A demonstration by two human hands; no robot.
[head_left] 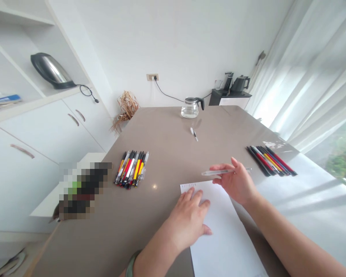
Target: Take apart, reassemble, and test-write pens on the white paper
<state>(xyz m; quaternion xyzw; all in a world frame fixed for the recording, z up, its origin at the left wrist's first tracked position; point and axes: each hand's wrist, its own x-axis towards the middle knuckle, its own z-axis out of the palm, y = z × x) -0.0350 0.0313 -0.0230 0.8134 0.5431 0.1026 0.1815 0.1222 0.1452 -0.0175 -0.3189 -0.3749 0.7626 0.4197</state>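
My left hand (190, 215) lies flat with fingers spread on a white sheet of paper (219, 238). Small marks run along the paper's top edge, just beyond the fingertips. Above the paper's upper right side, my right hand (238, 181) grips a clear pen (216, 172) held roughly level, its ends sticking out on both sides of the hand. To the left lies a bunch of pens (131, 169) in yellow, red, white, black and clear. Another row of pens (271, 159), black, red, yellow and clear, rests to the right of my right hand.
A glass pot (190, 108) with a black handle stands near the table's far edge, with a small white and black item (194, 134) before it. At the far right, a dark kettle (240, 84) sits on a stand. A pixelated patch (83, 192) covers something at the left edge.
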